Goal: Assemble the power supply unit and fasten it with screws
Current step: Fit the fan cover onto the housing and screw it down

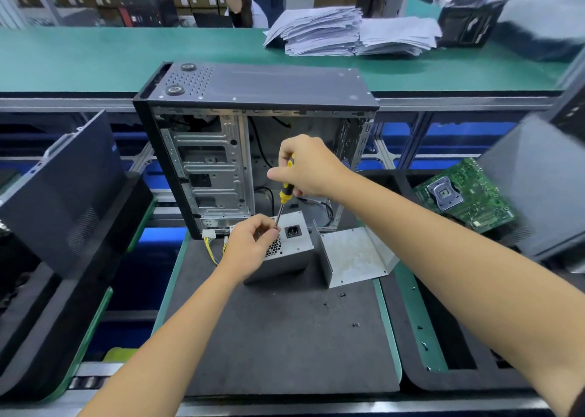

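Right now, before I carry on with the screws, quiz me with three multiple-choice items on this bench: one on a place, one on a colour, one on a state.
1. Where is the green motherboard?
A. right of the computer case
B. inside the case
C. on the paper stacks

2. The screwdriver handle is:
A. red
B. yellow and black
C. blue

3. The case's near side is:
A. open
B. closed
C. taped

Answers: 1 A, it lies in the tray to the right. 2 B, seen in the right hand. 3 A, the bare interior shows behind the power supply steadied by the left hand.
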Demonstrator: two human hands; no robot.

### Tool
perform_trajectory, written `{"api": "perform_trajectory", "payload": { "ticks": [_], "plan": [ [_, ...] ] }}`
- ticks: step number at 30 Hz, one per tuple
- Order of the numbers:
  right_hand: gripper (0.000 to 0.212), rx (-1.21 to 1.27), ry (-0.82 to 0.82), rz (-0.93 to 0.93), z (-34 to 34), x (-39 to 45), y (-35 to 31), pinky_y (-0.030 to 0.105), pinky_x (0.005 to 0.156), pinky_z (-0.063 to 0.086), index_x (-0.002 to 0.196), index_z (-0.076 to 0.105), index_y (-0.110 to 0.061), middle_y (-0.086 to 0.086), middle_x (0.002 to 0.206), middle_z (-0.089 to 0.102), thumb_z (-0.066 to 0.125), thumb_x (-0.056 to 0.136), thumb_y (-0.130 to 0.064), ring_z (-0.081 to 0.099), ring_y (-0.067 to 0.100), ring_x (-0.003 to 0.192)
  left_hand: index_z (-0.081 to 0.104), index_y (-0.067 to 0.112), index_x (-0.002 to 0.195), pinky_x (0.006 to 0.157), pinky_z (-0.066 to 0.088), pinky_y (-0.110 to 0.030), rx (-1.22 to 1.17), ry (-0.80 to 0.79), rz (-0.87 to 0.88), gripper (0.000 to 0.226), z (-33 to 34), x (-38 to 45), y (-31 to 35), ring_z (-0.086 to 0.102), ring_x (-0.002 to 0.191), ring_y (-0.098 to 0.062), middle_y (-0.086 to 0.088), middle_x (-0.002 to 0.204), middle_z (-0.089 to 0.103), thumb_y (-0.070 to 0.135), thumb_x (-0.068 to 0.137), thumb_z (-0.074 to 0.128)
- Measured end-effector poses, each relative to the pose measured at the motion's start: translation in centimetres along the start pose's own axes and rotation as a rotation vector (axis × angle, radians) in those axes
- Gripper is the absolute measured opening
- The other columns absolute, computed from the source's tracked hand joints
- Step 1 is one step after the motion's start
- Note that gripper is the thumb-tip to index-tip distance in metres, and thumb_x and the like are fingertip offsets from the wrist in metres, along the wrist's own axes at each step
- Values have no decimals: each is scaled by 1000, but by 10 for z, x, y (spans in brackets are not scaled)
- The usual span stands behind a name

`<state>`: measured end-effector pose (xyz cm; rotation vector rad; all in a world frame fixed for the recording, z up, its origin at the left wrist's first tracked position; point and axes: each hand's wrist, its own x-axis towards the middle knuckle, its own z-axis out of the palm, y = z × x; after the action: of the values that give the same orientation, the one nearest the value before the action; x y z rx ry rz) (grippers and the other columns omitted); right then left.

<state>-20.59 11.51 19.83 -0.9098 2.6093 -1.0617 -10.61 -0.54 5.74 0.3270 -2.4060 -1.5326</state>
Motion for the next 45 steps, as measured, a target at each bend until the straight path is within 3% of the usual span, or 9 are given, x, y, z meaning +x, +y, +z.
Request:
{"api": "perform_trajectory", "payload": {
  "ticks": [6,11,20,26,30,34,38,42,45],
  "plan": [
    [28,-221,-140,-121,-2,-3,-3,19,44,40,72,55,-10,2,62,64,66,88,-30,55,11,46,65,15,82,66,45,-11,61,-45,0,13,0,0,-1,57,69,-2,3,82,68,3,88,65],
    [5,-281,-309,-197,-8,-8,-10,27,50,51,81,59,-12,-1,77,64,56,82,-7,67,17,62,65,10,81,77,50,-29,65,-71,15,12,1,1,0,62,79,-20,-4,85,69,-1,84,68],
    [2,-392,-339,-363,-3,-20,-7,12,52,30,86,60,-12,-13,75,49,60,85,-10,45,2,65,69,13,74,71,46,-17,121,-108,40,16,-3,3,-3,60,78,-11,-1,84,67,0,77,77],
    [8,-429,-391,-418,1,-23,-11,23,65,42,82,55,-15,-8,79,51,59,85,-9,49,12,76,72,6,76,76,48,-23,167,-128,63,9,-3,2,-1,61,82,-15,-2,85,68,-1,76,77],
    [6,-441,-398,-435,1,-28,-11,29,70,46,82,57,-13,-9,76,51,58,85,-9,48,12,72,74,9,74,73,45,-13,183,-165,94,11,-5,0,-2,59,81,-4,7,81,67,0,74,78],
    [9,-462,-417,-467,2,-33,-10,22,60,36,80,53,-17,-9,78,48,57,84,-10,44,8,70,75,8,75,76,44,-14,202,-176,105,7,-5,0,-3,57,86,-3,12,82,67,2,73,79],
    [5,-498,-447,-502,4,-35,-11,25,64,40,83,55,-15,-3,86,54,57,82,-10,47,13,79,74,7,73,80,46,-19,200,-212,98,7,-6,2,-2,59,88,-9,3,85,70,0,74,78],
    [9,-504,-471,-493,2,-34,-11,16,58,34,89,58,-13,-1,91,54,56,80,-11,46,14,79,73,11,73,78,47,-19,187,-255,106,14,-12,5,-4,62,86,-13,-4,86,70,-2,74,77],
    [9,-534,-436,-466,-1,-34,-12,23,62,41,85,54,-17,-2,87,54,56,79,-9,47,14,78,72,13,71,77,46,-19,194,-260,140,17,-13,7,-6,59,84,-8,0,84,68,-3,73,78]
  ]
}}
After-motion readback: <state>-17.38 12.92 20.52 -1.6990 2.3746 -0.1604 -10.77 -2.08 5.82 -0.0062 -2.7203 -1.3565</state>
